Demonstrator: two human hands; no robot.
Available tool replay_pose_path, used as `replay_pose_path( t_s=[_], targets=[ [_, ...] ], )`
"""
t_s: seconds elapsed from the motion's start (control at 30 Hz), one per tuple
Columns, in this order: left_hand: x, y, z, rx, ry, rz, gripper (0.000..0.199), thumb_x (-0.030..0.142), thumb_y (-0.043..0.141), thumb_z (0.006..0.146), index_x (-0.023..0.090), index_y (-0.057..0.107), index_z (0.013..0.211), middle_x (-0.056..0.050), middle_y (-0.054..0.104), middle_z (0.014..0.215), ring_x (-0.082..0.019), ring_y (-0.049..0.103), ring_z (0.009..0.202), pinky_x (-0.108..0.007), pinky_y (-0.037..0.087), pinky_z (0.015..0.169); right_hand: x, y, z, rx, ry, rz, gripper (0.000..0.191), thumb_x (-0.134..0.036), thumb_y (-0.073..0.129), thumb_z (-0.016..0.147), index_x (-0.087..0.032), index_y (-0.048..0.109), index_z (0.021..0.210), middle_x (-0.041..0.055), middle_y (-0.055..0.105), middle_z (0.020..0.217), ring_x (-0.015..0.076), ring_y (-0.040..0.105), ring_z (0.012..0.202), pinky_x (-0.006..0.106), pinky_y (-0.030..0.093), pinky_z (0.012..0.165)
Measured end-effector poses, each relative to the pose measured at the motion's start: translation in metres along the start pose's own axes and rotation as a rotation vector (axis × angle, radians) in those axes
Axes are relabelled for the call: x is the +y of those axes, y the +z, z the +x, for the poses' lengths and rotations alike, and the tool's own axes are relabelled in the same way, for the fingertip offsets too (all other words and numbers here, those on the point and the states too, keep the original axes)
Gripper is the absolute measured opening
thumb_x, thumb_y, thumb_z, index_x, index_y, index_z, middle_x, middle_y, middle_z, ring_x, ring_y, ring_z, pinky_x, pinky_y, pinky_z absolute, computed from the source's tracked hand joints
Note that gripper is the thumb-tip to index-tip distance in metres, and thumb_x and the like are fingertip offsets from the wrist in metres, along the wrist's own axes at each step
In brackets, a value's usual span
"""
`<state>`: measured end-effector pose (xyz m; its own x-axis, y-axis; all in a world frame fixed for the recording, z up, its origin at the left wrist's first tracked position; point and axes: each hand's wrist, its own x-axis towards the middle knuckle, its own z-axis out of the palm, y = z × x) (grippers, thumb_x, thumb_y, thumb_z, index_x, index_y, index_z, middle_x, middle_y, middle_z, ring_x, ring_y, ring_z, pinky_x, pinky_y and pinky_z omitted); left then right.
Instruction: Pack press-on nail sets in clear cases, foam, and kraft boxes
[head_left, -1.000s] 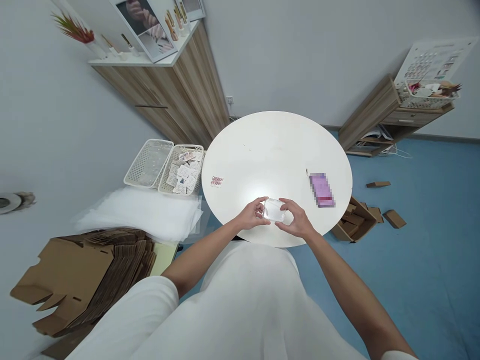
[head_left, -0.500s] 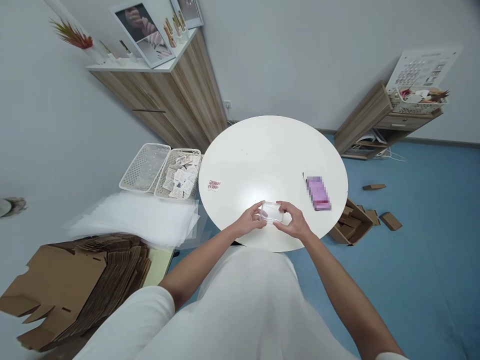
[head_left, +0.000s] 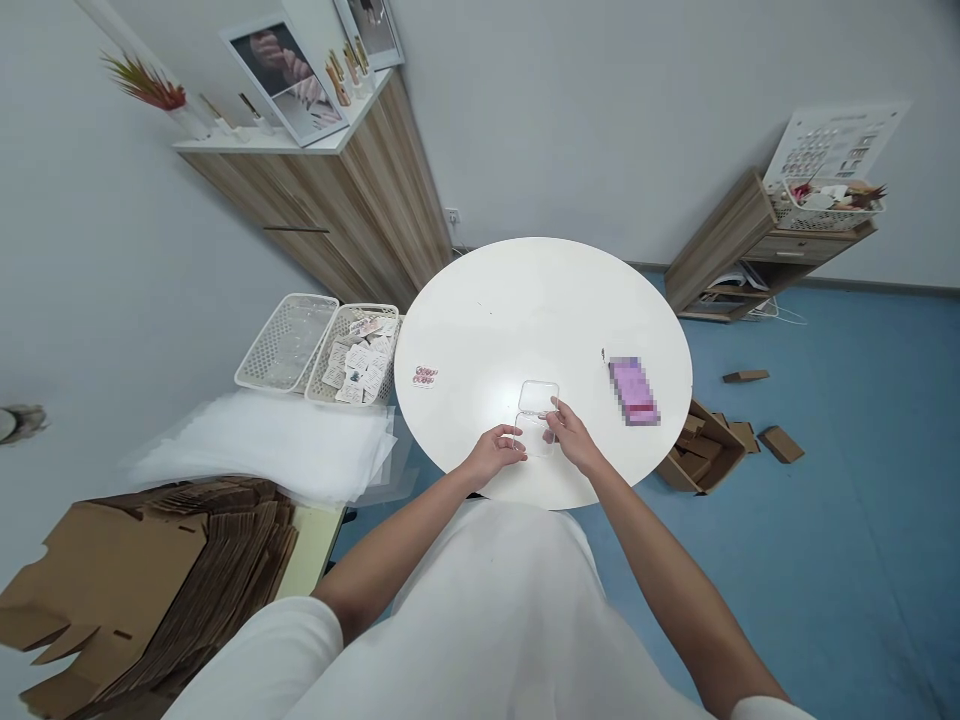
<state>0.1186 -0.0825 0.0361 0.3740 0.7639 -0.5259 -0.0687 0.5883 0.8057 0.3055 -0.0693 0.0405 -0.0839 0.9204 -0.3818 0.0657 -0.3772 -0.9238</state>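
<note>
- Room: pale walls [head_left: 570, 130], blue floor [head_left: 862, 430], white oval surface [head_left: 547, 300].
- Clear case [head_left: 535, 420]: near side of the surface, in front of the person, open in two halves. Can't tell if it touches down.
- Left hand [head_left: 495, 452]: grip narrow, holding near half's left edge, likely to steady it.
- Right hand [head_left: 568, 435]: grip narrow, holding the right side where the halves meet, probably controlling the opening angle.
- Pink patterned sheet [head_left: 425, 376] left, purple item [head_left: 634, 390] right, both well apart; presumably gives hands room.
- Basket [head_left: 319, 390] of cards [head_left: 361, 365] just beside the surface, probably for easy reach.
</note>
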Motion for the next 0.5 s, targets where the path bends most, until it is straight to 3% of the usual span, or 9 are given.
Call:
replay_pose_path(
  t_s=[0.23, 0.5],
  targets=[
    [-0.021, -0.008, 0.015, 0.061, -0.029, 0.059, 0.048, 0.021, 0.074, 0.058, 0.016, 0.051, 0.100, -0.001, 0.061, 0.075, -0.012, 0.060, 0.070, -0.033, 0.042, 0.077, 0.040, 0.005, -0.021, 0.069, 0.042, -0.093, 0.061, -0.036, 0.053, 0.073, -0.026, 0.032, 0.130, 0.0048, 0.051, 0.108, 0.0114, 0.058, 0.070, 0.034, 0.048, 0.073],
    [-0.036, -0.006, 0.038, 0.214, -0.051, 0.298, 0.047, 0.017, 0.069, 0.063, 0.019, 0.044, 0.103, 0.001, 0.058, 0.076, -0.011, 0.057, 0.066, -0.029, 0.044, 0.070, 0.068, 0.008, 0.000, 0.126, 0.097, -0.183, 0.059, -0.023, 0.052, 0.070, -0.025, 0.037, 0.127, 0.0033, 0.055, 0.099, 0.0123, 0.057, 0.069, 0.030, 0.047, 0.067]
  ],
)
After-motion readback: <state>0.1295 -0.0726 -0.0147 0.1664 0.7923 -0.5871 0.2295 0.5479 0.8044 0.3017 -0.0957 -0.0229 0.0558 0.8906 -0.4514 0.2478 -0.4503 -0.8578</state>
